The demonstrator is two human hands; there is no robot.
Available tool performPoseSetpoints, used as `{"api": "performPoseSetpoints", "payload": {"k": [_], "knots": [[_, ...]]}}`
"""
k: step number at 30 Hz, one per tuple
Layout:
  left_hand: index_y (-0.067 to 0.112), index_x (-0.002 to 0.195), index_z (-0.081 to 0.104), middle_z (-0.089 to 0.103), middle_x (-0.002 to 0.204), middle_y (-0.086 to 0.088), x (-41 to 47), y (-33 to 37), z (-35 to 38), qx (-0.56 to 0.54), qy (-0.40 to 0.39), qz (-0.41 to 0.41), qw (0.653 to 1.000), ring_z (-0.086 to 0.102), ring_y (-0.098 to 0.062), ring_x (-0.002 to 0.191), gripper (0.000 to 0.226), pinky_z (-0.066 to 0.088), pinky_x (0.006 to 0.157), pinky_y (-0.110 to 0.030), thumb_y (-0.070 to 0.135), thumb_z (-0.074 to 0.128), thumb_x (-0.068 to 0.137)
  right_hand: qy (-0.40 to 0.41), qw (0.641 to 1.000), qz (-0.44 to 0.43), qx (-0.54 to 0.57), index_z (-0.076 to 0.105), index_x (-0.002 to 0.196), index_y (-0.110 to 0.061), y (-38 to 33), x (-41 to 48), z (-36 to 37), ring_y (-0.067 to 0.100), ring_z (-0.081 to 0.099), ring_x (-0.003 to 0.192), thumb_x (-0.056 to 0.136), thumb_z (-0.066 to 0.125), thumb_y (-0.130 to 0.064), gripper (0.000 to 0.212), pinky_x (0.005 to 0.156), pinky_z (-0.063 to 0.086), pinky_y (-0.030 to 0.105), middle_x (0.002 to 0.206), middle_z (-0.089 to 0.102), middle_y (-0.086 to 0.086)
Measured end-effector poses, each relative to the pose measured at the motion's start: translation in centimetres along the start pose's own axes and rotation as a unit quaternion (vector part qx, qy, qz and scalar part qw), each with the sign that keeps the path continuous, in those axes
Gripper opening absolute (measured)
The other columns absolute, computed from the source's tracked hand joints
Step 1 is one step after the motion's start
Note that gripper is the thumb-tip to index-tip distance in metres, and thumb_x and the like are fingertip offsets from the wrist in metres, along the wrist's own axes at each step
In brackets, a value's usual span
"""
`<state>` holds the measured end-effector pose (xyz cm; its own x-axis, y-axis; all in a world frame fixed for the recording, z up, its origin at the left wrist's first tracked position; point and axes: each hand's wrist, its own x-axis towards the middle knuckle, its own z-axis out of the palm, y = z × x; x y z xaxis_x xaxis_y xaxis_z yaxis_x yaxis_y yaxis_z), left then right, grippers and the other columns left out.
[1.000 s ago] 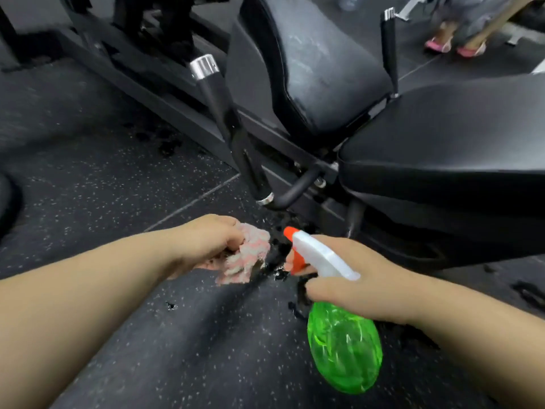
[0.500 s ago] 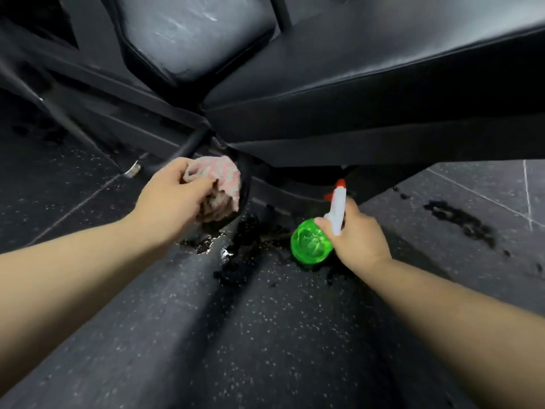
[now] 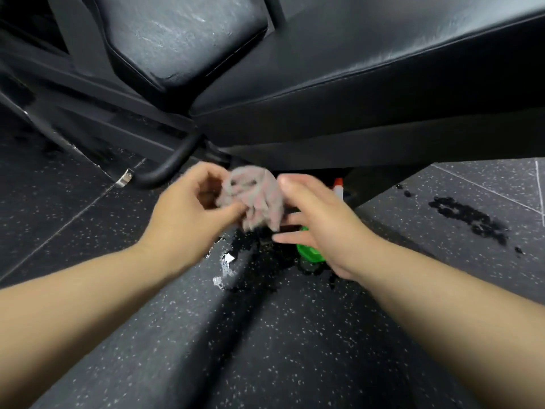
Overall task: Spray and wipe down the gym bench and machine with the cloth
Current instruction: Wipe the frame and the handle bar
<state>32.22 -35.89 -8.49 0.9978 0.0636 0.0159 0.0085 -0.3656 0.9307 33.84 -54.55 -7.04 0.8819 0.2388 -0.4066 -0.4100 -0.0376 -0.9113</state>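
Finds the cloth (image 3: 253, 199) bunched in the air just below the bench (image 3: 383, 84) edge, pinched at its left side by the thumb and curled fingers of the left hand (image 3: 191, 214) — the only firm grip on it. Records the right hand (image 3: 324, 228) just beside it on the right, fingers straight and spread toward the hanging folds. Places the spray bottle (image 3: 309, 253) upright behind that palm, seemingly not gripped — contact hidden.

Spray btl (image 3: 309, 252) on wet floor (image 3: 265, 335)
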Motion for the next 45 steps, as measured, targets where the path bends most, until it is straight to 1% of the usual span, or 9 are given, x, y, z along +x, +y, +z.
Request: {"api": "performPoseSetpoints", "payload": {"k": [4,8,11,15,21,26,34,42,45], "knots": [[0.039,0.109,0.064,0.072,0.108,0.014,0.1,-0.4,-0.5,-0.033,-0.038,0.006,0.999,0.067,-0.003,0.103,0.036,0.050,0.097,-0.032,0.018,0.071,0.080,-0.050,0.996,0.065,0.045,0.063,0.116,-0.008,0.4,2.7,3.6,0.012,0.063,0.063,0.097,0.058,-0.014,0.020,0.055,0.052,0.023,0.092,0.071,0.008],[0.042,0.117,0.057,0.065,0.112,0.018,1.7,-0.9,-2.4,0.050,0.037,-0.080,0.995,0.062,-0.009,0.106,0.027,0.047,0.094,-0.028,0.031,0.061,0.092,0.154,0.988,-0.002,0.029,0.068,0.107,-0.004,1.2,6.8,4.0,0.020,0.055,0.056,0.088,0.060,-0.011,0.022,0.048,0.039,0.027,0.088,0.073,0.011],[0.026,0.104,0.065,0.075,0.095,-0.001,1.5,-2.8,-2.8,0.017,-0.094,-0.198,0.976,0.068,-0.027,0.082,0.021,0.056,0.087,-0.048,0.041,0.050,0.099,0.147,0.987,-0.017,0.066,0.071,0.092,-0.012,1.4,8.0,4.9,0.011,0.048,0.051,0.096,0.062,-0.022,0.014,0.049,0.040,0.023,0.073,0.066,0.002],[0.015,0.087,0.065,0.072,0.072,0.000,0.3,-4.0,-2.4,0.082,-0.201,-0.184,0.959,0.064,-0.016,0.062,0.050,0.051,0.077,-0.035,0.047,0.031,0.103,0.118,0.992,-0.034,0.008,0.061,0.104,-0.016,2.6,7.3,6.3,0.001,0.040,0.042,0.099,0.058,-0.027,0.012,0.047,0.034,0.016,0.052,0.052,-0.013],[0.017,0.067,0.054,0.061,0.060,0.004,0.6,-3.6,-2.6,0.191,-0.214,-0.142,0.947,0.058,-0.017,0.063,0.057,0.040,0.064,-0.028,0.050,0.025,0.103,0.165,0.950,-0.119,-0.235,0.058,0.106,-0.020,3.9,5.1,5.4,0.007,0.064,0.078,0.091,0.063,-0.024,0.016,0.074,0.053,0.021,0.091,0.067,-0.009],[0.017,0.065,0.052,0.057,0.052,0.007,0.7,-3.8,-2.5,0.166,-0.211,-0.156,0.951,0.053,-0.013,0.058,0.057,0.042,0.066,-0.028,0.048,0.024,0.104,0.232,0.964,-0.089,-0.099,0.067,0.080,-0.024,2.2,7.7,7.4,0.008,0.061,0.076,0.095,0.058,-0.031,0.019,0.077,0.045,0.024,0.073,0.064,-0.014],[0.016,0.076,0.049,0.051,0.056,0.005,1.2,-4.5,-2.1,-0.045,-0.217,-0.253,0.942,0.046,-0.012,0.051,0.042,0.043,0.052,-0.018,0.035,0.027,0.106,0.127,0.926,-0.200,-0.294,0.051,0.143,-0.028,4.6,3.4,6.3,-0.002,0.039,0.136,0.096,0.049,-0.001,0.054,0.113,0.029,0.015,0.151,0.043,-0.010],[0.016,0.068,0.043,0.048,0.052,0.004,0.8,-4.3,-1.9,-0.047,-0.205,-0.257,0.943,0.043,-0.011,0.047,0.043,0.039,0.044,-0.014,0.032,0.027,0.105,0.145,0.901,-0.218,-0.346,0.062,0.125,-0.024,3.1,8.1,5.6,0.012,0.052,0.123,0.100,0.045,-0.034,0.032,0.107,0.038,0.024,0.122,0.061,-0.014],[0.016,0.071,0.044,0.049,0.054,0.004,0.8,-4.2,-2.0,-0.045,-0.202,-0.253,0.945,0.044,-0.011,0.048,0.042,0.039,0.044,-0.015,0.033,0.026,0.105,0.132,0.886,-0.252,-0.366,0.052,0.135,-0.014,4.8,6.3,6.2,0.007,0.042,0.132,0.102,0.047,-0.024,0.035,0.106,0.035,0.017,0.146,0.045,0.002]]}}
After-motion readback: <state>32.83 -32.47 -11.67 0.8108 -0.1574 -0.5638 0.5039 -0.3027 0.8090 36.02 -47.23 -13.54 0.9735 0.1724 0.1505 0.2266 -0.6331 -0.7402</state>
